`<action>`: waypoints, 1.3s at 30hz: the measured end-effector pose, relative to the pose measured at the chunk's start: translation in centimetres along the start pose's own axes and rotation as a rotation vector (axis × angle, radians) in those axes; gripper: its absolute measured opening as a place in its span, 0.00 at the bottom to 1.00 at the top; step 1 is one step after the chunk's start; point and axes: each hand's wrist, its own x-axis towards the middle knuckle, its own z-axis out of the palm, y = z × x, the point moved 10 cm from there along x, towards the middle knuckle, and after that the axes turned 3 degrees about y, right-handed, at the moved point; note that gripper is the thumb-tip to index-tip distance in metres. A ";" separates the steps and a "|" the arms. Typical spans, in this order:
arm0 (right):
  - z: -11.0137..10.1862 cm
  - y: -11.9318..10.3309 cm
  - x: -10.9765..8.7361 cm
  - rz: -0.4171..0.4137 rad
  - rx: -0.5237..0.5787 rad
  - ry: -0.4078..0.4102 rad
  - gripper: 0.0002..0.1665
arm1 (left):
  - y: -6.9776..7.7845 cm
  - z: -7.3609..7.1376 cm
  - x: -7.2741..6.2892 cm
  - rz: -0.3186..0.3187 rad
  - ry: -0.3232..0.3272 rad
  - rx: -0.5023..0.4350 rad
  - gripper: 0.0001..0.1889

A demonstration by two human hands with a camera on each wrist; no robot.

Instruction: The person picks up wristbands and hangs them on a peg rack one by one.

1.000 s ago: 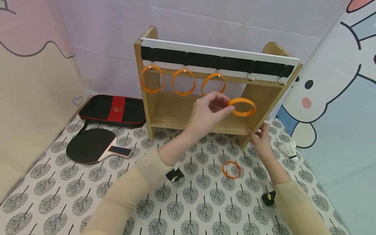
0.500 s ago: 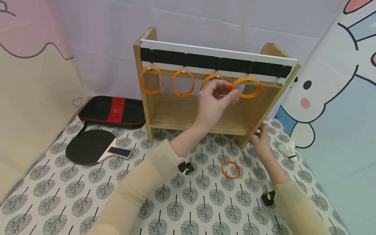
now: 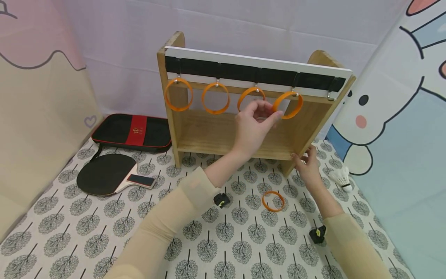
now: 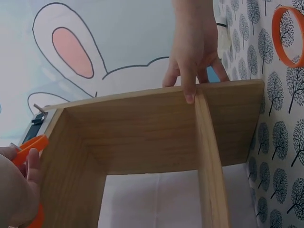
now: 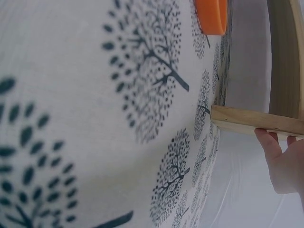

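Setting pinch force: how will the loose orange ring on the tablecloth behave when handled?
The loose orange ring is probably light: just a thin band around an open middle. Lying flat, it would likely slide, not roll. Its even round outline suggests some stiffness.

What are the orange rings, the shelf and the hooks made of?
The orange rings look like rubber or plastic: smooth, one even colour, though I can't tell which. The shelf looks like wood, pale and smooth, because grain lines show. The hooks are probably metal, since they're silvery and shiny.
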 end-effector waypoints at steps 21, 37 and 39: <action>0.0 -0.1 -0.2 -0.022 -0.001 0.006 0.35 | -1.4 -0.1 -3.9 0.194 -0.238 0.270 0.14; 0.0 0.1 0.1 -0.027 -0.007 0.009 0.35 | -9.9 3.7 -10.7 0.136 -0.857 0.573 0.21; 0.0 0.0 0.1 -0.026 0.000 0.005 0.35 | -10.9 3.8 -11.3 0.107 -0.909 0.594 0.21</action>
